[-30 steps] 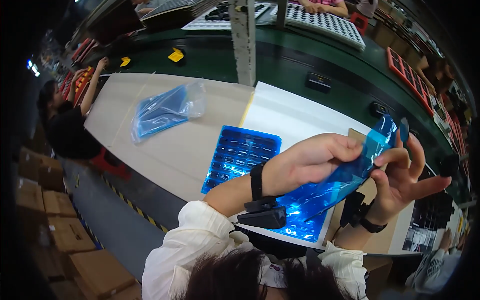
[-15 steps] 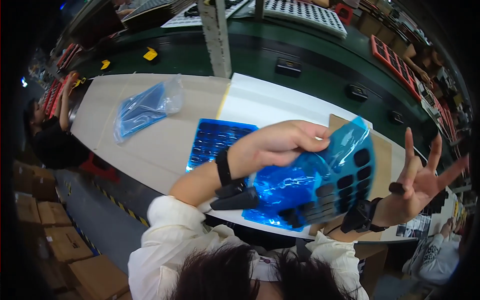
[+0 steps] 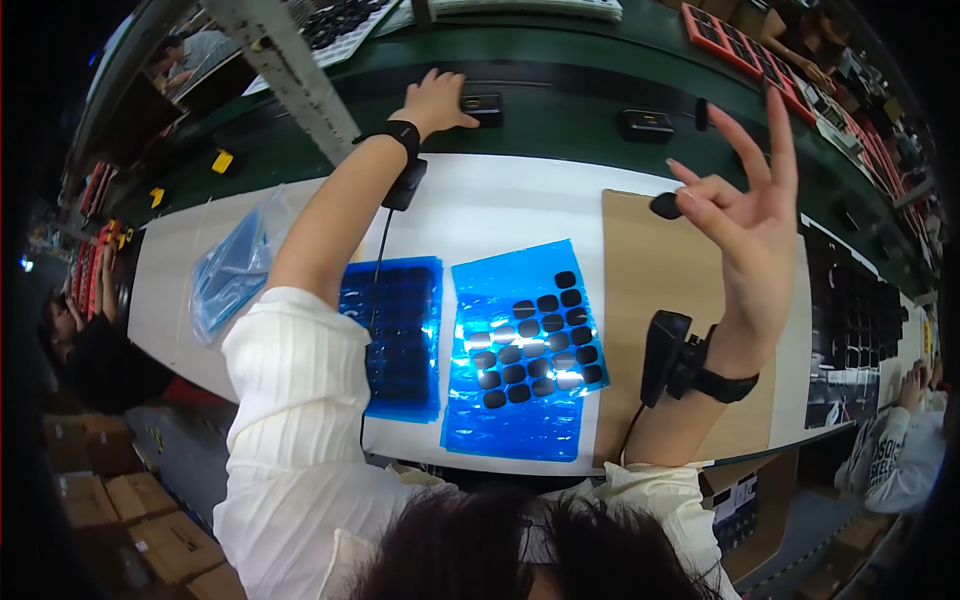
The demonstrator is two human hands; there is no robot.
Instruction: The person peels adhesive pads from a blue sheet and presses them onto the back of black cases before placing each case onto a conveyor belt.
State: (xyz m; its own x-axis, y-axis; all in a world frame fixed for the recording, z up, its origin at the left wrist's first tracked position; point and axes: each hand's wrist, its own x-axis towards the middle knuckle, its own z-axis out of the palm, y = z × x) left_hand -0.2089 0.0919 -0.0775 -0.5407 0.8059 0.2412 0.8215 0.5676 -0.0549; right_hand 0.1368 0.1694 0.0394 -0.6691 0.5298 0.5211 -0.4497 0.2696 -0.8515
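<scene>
My left hand (image 3: pixel 432 104) is stretched over the dark green belt, fingers spread. Its thumb and fingertips are right beside a small black box (image 3: pixel 484 108); whether they touch it I cannot tell. Raised on the right, my right hand (image 3: pixel 750 220) pinches a black rounded pad (image 3: pixel 664 206) between thumb and finger. A second dark pad (image 3: pixel 702 114) is at the tip of another finger of that hand. Between my arms a blue film sheet (image 3: pixel 510 285) carrying rows of black rounded-square pads lies on more blue film. Left of it is a stack of blue pad sheets (image 3: pixel 405 345).
A clear plastic bag (image 3: pixel 232 265) with blue sheets lies left on the table. Brown cardboard (image 3: pixel 690 400) is under my right forearm. Another black box (image 3: pixel 646 124) and a yellow piece (image 3: pixel 222 161) rest on the belt. A white post (image 3: pixel 290 80) stands near my left hand.
My left hand has let go of the blue pad sheet, now lying on the table, and has moved away to the belt beside the black box. My right hand has moved up and left, pinching a pad.
</scene>
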